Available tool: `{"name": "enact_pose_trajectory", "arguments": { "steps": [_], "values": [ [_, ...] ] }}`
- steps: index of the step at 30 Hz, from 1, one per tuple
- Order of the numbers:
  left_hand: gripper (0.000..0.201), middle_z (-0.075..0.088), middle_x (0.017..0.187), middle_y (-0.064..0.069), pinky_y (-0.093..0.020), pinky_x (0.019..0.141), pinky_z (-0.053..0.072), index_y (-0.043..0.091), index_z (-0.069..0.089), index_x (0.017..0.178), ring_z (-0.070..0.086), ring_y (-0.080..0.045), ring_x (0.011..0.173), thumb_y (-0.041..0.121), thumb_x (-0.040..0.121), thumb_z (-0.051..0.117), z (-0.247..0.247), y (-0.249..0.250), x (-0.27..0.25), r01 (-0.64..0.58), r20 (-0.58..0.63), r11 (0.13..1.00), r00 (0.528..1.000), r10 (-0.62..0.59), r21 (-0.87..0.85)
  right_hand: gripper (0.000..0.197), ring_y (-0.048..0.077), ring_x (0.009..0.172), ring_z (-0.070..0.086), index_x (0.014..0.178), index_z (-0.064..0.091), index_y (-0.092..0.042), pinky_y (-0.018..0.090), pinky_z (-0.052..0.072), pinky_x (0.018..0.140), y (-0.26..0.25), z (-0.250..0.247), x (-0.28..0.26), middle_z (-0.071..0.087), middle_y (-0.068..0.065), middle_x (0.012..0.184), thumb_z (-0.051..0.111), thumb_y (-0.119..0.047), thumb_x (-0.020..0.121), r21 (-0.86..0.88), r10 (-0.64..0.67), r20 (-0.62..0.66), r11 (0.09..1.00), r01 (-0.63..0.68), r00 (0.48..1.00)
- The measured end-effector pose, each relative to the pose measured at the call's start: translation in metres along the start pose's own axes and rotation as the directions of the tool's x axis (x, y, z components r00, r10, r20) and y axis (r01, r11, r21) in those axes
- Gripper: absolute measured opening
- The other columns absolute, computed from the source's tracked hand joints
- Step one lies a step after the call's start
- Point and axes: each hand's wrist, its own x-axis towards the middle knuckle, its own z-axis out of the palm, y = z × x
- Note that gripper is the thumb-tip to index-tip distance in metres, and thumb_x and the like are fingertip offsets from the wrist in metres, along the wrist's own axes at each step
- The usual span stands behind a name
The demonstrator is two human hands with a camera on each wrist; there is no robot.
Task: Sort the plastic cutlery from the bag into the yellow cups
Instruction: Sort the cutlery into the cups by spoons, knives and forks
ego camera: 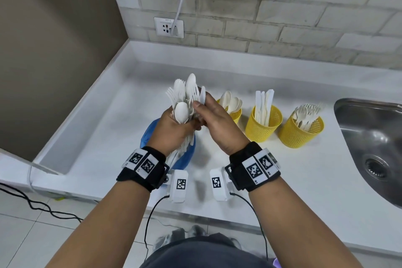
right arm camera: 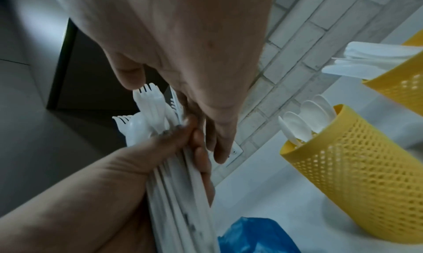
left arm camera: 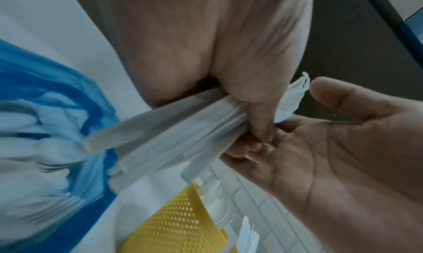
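Left hand (ego camera: 171, 128): fingers wrapped round a mixed bundle of white plastic cutlery (ego camera: 185, 98), heads up, above the blue bag (ego camera: 145, 137). Right hand (ego camera: 217, 124): thumb and fingers pinch a serrated knife (ego camera: 203, 94) at the bundle's right edge; palm faces the left hand. Blue bag: on the white tabletop (ego camera: 104, 128) under the hands, more cutlery inside. Three yellow mesh cups stand in a row to the right, apart from each other: spoon cup (ego camera: 236, 114), knife cup (ego camera: 263, 124), fork cup (ego camera: 300, 129). Steel sink (ego camera: 374, 132): far right.
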Motion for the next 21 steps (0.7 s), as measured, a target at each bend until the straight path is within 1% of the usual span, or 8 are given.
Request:
{"name": "enact_pose_trajectory", "arguments": {
  "steps": [4,6,8,10,12,14,18,21],
  "values": [
    [0.018,0.078,0.093,-0.005,-0.033,0.078,0.06,0.007,0.073,0.105,0.075,-0.02,0.091,0.001,0.088,0.075,0.004,0.01,0.0,-0.037,-0.015,0.99,0.999,0.035,-0.14,0.073,0.009,0.137,0.052,0.158,0.035,-0.023,0.041,0.043,0.115,0.01,-0.012,-0.011,0.054,-0.005,0.15,0.063,-0.037,0.092,-0.031,0.068,0.075,0.997,-0.066,0.995],
    [0.016,0.076,0.096,-0.011,-0.045,0.088,0.06,0.013,0.077,0.098,0.073,-0.028,0.096,0.008,0.083,0.079,0.007,0.017,0.0,-0.027,0.026,0.97,0.999,0.034,-0.242,0.078,0.017,0.141,0.049,0.157,0.033,-0.025,0.051,0.042,0.117,0.021,-0.017,-0.017,0.052,-0.002,0.152,0.069,-0.027,0.088,-0.142,0.08,0.146,0.988,-0.059,0.986],
    [0.014,0.073,0.089,-0.009,-0.047,0.091,0.057,0.02,0.078,0.089,0.07,-0.028,0.093,0.009,0.082,0.081,0.014,0.023,-0.002,-0.019,0.065,0.956,0.997,0.04,-0.292,0.078,0.019,0.135,0.056,0.153,0.035,-0.024,0.051,0.047,0.113,0.026,-0.018,-0.022,0.056,0.002,0.145,0.074,-0.012,0.086,-0.206,0.057,0.198,0.979,-0.015,0.979],
    [0.016,0.073,0.091,-0.008,-0.046,0.094,0.055,0.021,0.078,0.09,0.07,-0.028,0.096,0.007,0.082,0.079,0.021,0.024,-0.003,-0.011,0.088,0.95,0.995,0.04,-0.313,0.075,0.021,0.125,0.063,0.146,0.04,-0.026,0.05,0.055,0.102,0.025,-0.014,-0.023,0.062,0.007,0.136,0.072,0.004,0.085,-0.104,0.025,0.211,0.995,-0.003,0.977],
    [0.018,0.076,0.1,-0.011,-0.048,0.097,0.056,0.019,0.079,0.095,0.071,-0.03,0.102,0.007,0.08,0.077,0.028,0.027,-0.004,0.004,0.117,0.961,0.993,0.029,-0.275,0.069,0.026,0.097,0.072,0.139,0.048,-0.02,0.044,0.063,0.074,0.023,-0.013,-0.023,0.071,0.007,0.111,0.064,0.013,0.081,0.066,0.052,0.161,0.996,-0.064,0.986],
    [0.029,0.078,0.104,-0.008,-0.049,0.092,0.06,0.019,0.077,0.105,0.074,-0.028,0.102,0.015,0.077,0.08,0.034,0.028,-0.004,-0.013,0.152,0.996,0.988,0.026,-0.088,0.055,0.022,0.068,0.067,0.125,0.055,-0.002,0.032,0.053,0.054,0.02,-0.014,-0.025,0.072,0.0,0.079,0.059,0.011,0.072,0.1,0.074,0.105,0.991,-0.085,0.992],
    [0.051,0.077,0.1,0.005,-0.014,0.071,0.056,0.017,0.068,0.121,0.073,-0.001,0.091,0.013,0.074,0.087,0.043,0.03,-0.005,-0.032,0.131,0.988,0.991,0.012,0.149,0.022,0.021,0.056,0.053,0.084,0.066,-0.003,0.03,0.04,0.051,0.028,-0.023,-0.028,0.058,0.005,0.058,0.057,0.007,0.067,0.02,0.084,0.012,0.996,-0.085,0.996],
    [0.042,0.078,0.102,0.001,-0.021,0.069,0.059,0.017,0.071,0.115,0.074,-0.007,0.091,0.01,0.077,0.087,0.049,0.035,-0.005,-0.01,0.16,0.987,0.987,-0.015,0.159,0.009,0.021,0.056,0.047,0.074,0.062,0.003,0.038,0.038,0.056,0.034,-0.027,-0.027,0.051,0.011,0.058,0.055,0.0,0.071,-0.08,0.022,-0.085,0.996,-0.029,0.996]
  ]
}}
